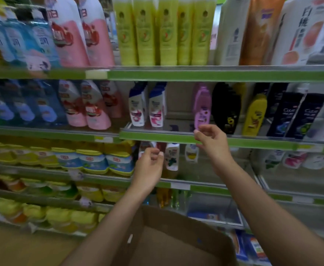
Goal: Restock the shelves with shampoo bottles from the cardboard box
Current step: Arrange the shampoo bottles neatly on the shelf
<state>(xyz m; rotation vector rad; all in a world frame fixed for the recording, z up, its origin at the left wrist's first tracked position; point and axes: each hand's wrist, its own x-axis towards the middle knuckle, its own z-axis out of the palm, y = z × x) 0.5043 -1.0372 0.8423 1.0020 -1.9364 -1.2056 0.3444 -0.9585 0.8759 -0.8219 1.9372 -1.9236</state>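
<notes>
A purple shampoo bottle [202, 106] stands upright on the middle shelf [157, 136]. My right hand [213, 140] hovers just below its base at the green shelf edge, fingers loosely curled and holding nothing. My left hand [149, 167] is raised lower and to the left, in front of the shelf beneath, fingers loosely curled, empty. Two white-and-blue shampoo bottles [145, 106] stand left of a gap on the middle shelf. The open cardboard box [176, 237] sits below my forearms; no bottles show in the part I see.
Black and yellow bottles [239, 110] stand right of the purple one. Green bottles [165, 31] fill the top shelf. Pink bottles [88, 106] and blue ones fill the left bay. White bottles [171, 156] sit on the lower shelf behind my left hand.
</notes>
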